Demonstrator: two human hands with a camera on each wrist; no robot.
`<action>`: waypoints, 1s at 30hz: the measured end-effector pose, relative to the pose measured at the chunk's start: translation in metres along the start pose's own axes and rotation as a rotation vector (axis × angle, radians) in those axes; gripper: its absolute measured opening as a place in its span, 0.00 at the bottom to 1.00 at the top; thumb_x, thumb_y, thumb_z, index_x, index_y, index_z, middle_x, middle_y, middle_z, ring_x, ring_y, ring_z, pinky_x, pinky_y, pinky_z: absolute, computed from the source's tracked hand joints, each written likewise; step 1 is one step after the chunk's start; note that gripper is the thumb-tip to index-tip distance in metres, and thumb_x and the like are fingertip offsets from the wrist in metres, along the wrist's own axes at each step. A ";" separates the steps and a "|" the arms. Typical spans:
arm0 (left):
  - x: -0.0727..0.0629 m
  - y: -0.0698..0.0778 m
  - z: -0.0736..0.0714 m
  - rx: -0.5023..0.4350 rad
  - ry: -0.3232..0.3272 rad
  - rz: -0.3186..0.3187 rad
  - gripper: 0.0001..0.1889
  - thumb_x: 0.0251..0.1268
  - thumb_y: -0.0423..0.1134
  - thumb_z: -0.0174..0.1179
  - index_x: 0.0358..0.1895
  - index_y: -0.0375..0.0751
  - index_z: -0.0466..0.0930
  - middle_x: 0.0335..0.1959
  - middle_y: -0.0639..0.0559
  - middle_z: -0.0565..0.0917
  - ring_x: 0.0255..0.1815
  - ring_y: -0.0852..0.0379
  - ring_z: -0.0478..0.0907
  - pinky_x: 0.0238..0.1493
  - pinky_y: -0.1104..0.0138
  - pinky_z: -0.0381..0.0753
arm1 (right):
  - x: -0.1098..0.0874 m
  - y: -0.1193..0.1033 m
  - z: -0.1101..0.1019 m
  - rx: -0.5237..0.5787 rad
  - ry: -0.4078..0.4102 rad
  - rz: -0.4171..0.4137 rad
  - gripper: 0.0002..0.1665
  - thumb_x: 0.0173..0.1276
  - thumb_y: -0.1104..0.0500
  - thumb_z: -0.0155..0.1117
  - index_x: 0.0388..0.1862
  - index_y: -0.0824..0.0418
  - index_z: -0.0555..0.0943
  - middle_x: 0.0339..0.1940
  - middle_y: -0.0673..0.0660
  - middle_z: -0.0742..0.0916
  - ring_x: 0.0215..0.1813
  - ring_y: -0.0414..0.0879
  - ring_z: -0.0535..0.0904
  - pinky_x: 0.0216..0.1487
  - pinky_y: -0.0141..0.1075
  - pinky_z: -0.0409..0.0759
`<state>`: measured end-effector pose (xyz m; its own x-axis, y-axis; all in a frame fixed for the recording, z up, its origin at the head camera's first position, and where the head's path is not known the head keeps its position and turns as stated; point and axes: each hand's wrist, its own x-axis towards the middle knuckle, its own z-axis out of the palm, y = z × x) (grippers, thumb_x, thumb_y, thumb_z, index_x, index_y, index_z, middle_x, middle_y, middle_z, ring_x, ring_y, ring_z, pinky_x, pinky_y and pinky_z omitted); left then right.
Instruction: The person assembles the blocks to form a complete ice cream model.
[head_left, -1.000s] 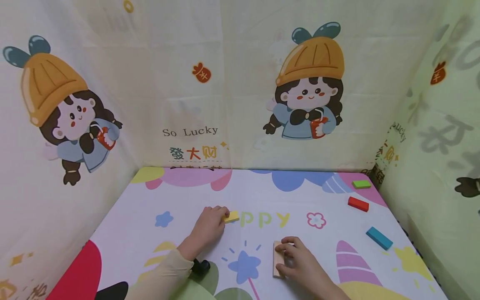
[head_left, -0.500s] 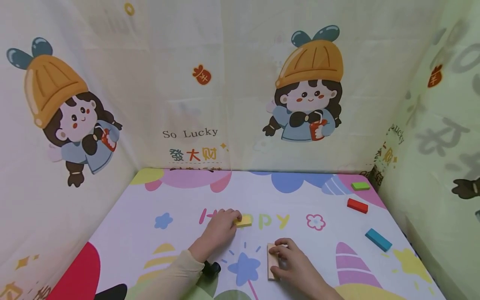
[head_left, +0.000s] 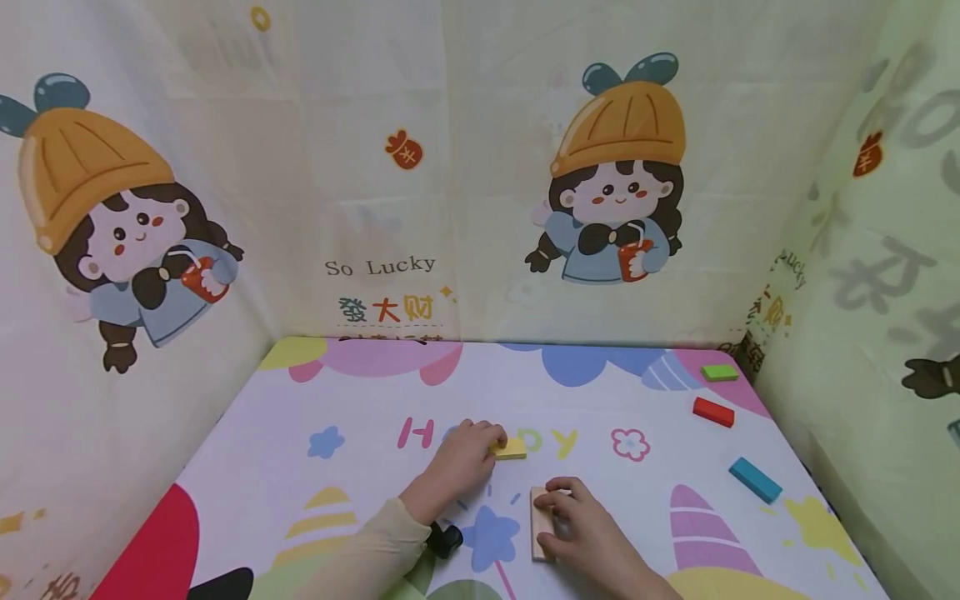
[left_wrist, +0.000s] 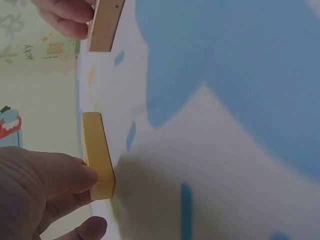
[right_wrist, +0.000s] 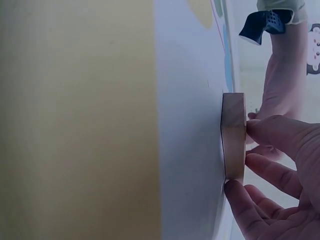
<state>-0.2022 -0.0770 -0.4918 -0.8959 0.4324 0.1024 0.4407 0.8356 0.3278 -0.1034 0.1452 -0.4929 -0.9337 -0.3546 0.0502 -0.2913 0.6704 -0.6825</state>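
My left hand (head_left: 467,457) pinches a flat yellow block (head_left: 513,450) near one end, over the "Happy" lettering. In the left wrist view the thumb lies across the near end of the yellow block (left_wrist: 97,145), and its far end sticks out free. Nearer the front, my right hand (head_left: 587,533) holds a plain wooden block (head_left: 541,525) from its right side, fingertips along its length. The right wrist view shows that wooden block (right_wrist: 233,137) lying on the cloth, with thumb and fingers at its edge. The two blocks are apart.
Along the right side of the printed tablecloth (head_left: 375,400) lie a blue block (head_left: 755,480), a red block (head_left: 713,412) and a green block (head_left: 719,372). Fabric walls (head_left: 495,183) enclose the back and sides. A black wrist camera (head_left: 446,541) sits on the left wrist.
My left hand has carried the yellow block to the right across the lettering, closer to the wooden block. The right hand and wooden block have shifted slightly left.
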 end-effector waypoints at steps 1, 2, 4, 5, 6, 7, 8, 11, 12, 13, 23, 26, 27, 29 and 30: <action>0.001 0.002 0.000 0.001 -0.003 0.009 0.10 0.66 0.34 0.65 0.47 0.52 0.84 0.49 0.55 0.87 0.41 0.56 0.73 0.48 0.62 0.79 | 0.000 0.001 0.000 -0.002 0.005 -0.006 0.19 0.59 0.55 0.80 0.48 0.53 0.86 0.58 0.53 0.78 0.47 0.42 0.85 0.53 0.37 0.86; 0.001 0.005 0.001 0.003 -0.007 0.012 0.10 0.66 0.34 0.65 0.47 0.52 0.84 0.49 0.56 0.87 0.41 0.56 0.73 0.47 0.63 0.79 | 0.000 0.001 0.000 -0.006 0.008 -0.008 0.19 0.59 0.55 0.80 0.48 0.53 0.86 0.58 0.53 0.78 0.47 0.41 0.84 0.53 0.36 0.86; 0.002 0.010 0.001 0.000 -0.018 0.019 0.10 0.67 0.34 0.65 0.47 0.52 0.84 0.49 0.56 0.87 0.41 0.56 0.73 0.47 0.64 0.78 | 0.000 0.002 0.000 -0.010 0.014 -0.010 0.19 0.59 0.55 0.80 0.48 0.53 0.86 0.58 0.53 0.78 0.46 0.41 0.84 0.52 0.36 0.86; 0.002 0.012 0.001 0.000 -0.023 0.024 0.09 0.67 0.34 0.65 0.47 0.52 0.84 0.49 0.56 0.87 0.41 0.57 0.73 0.47 0.64 0.78 | -0.001 0.002 0.000 -0.006 0.016 -0.010 0.18 0.59 0.55 0.80 0.48 0.53 0.86 0.58 0.53 0.78 0.46 0.41 0.84 0.52 0.36 0.86; 0.002 0.015 0.002 0.003 -0.024 0.031 0.09 0.67 0.34 0.65 0.47 0.51 0.84 0.49 0.55 0.87 0.41 0.56 0.73 0.47 0.64 0.78 | -0.001 0.002 0.001 -0.002 0.018 -0.011 0.18 0.59 0.55 0.80 0.48 0.53 0.86 0.58 0.53 0.78 0.46 0.41 0.84 0.52 0.36 0.86; 0.003 0.017 0.002 0.005 -0.027 0.036 0.09 0.67 0.34 0.65 0.46 0.51 0.84 0.49 0.55 0.87 0.41 0.57 0.73 0.47 0.64 0.78 | -0.001 0.003 0.001 -0.003 0.016 -0.010 0.18 0.59 0.55 0.80 0.48 0.52 0.86 0.58 0.53 0.78 0.46 0.41 0.84 0.52 0.36 0.86; 0.003 0.019 0.003 0.008 -0.029 0.039 0.09 0.67 0.34 0.65 0.46 0.51 0.84 0.49 0.56 0.87 0.41 0.57 0.73 0.48 0.64 0.79 | -0.002 0.003 0.001 -0.003 0.014 -0.009 0.18 0.59 0.54 0.80 0.48 0.52 0.86 0.58 0.53 0.78 0.46 0.41 0.84 0.51 0.36 0.86; 0.003 0.024 0.007 0.017 -0.025 0.050 0.09 0.67 0.35 0.65 0.46 0.52 0.84 0.49 0.57 0.87 0.41 0.58 0.73 0.47 0.65 0.78 | -0.002 0.005 0.001 0.002 0.017 -0.021 0.18 0.59 0.55 0.80 0.48 0.53 0.86 0.59 0.54 0.78 0.46 0.41 0.84 0.51 0.36 0.86; 0.003 0.025 0.008 0.025 -0.015 0.063 0.09 0.67 0.34 0.65 0.46 0.52 0.85 0.48 0.57 0.87 0.40 0.58 0.74 0.47 0.65 0.78 | -0.003 0.006 0.001 0.002 0.021 -0.028 0.18 0.59 0.55 0.80 0.48 0.53 0.86 0.59 0.54 0.78 0.46 0.41 0.84 0.51 0.36 0.86; 0.003 0.026 0.010 0.028 -0.005 0.075 0.09 0.66 0.34 0.66 0.46 0.52 0.85 0.47 0.57 0.87 0.40 0.58 0.74 0.46 0.65 0.78 | -0.003 0.006 0.001 0.001 0.024 -0.035 0.19 0.59 0.55 0.80 0.48 0.53 0.86 0.59 0.54 0.78 0.46 0.41 0.84 0.51 0.35 0.86; 0.000 0.030 0.017 -0.093 0.015 0.033 0.11 0.67 0.34 0.63 0.51 0.48 0.84 0.50 0.55 0.87 0.44 0.56 0.78 0.51 0.63 0.81 | -0.002 0.007 0.001 0.008 0.043 -0.059 0.18 0.62 0.53 0.78 0.50 0.54 0.86 0.59 0.52 0.79 0.47 0.39 0.83 0.52 0.35 0.85; -0.005 0.029 0.016 -0.306 0.008 -0.074 0.14 0.71 0.36 0.59 0.57 0.42 0.80 0.54 0.50 0.85 0.49 0.54 0.81 0.54 0.59 0.83 | -0.001 0.008 -0.001 0.045 0.063 -0.033 0.15 0.65 0.53 0.76 0.50 0.53 0.86 0.57 0.50 0.80 0.47 0.39 0.82 0.51 0.34 0.84; -0.007 0.029 0.014 -0.393 0.008 -0.113 0.16 0.72 0.37 0.58 0.59 0.40 0.79 0.56 0.48 0.85 0.51 0.53 0.81 0.55 0.56 0.83 | 0.000 0.009 -0.002 0.066 0.076 -0.015 0.15 0.67 0.54 0.75 0.50 0.53 0.86 0.56 0.50 0.80 0.48 0.40 0.82 0.51 0.35 0.84; -0.011 0.029 0.011 -0.561 0.018 -0.182 0.19 0.73 0.38 0.55 0.62 0.36 0.76 0.58 0.45 0.84 0.55 0.49 0.82 0.58 0.51 0.82 | 0.002 0.011 -0.003 0.141 0.110 0.045 0.15 0.69 0.57 0.72 0.53 0.54 0.85 0.56 0.50 0.82 0.52 0.44 0.83 0.54 0.35 0.84; -0.014 0.029 0.009 -0.640 0.021 -0.208 0.20 0.74 0.38 0.55 0.64 0.34 0.75 0.59 0.44 0.83 0.57 0.47 0.82 0.59 0.49 0.82 | 0.003 0.012 -0.004 0.181 0.126 0.075 0.15 0.71 0.59 0.70 0.55 0.55 0.84 0.57 0.51 0.83 0.55 0.47 0.83 0.57 0.37 0.84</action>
<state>-0.1768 -0.0557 -0.4924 -0.9622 0.2724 -0.0070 0.1447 0.5328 0.8338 -0.1106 0.1551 -0.4981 -0.9733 -0.2162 0.0772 -0.1884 0.5600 -0.8068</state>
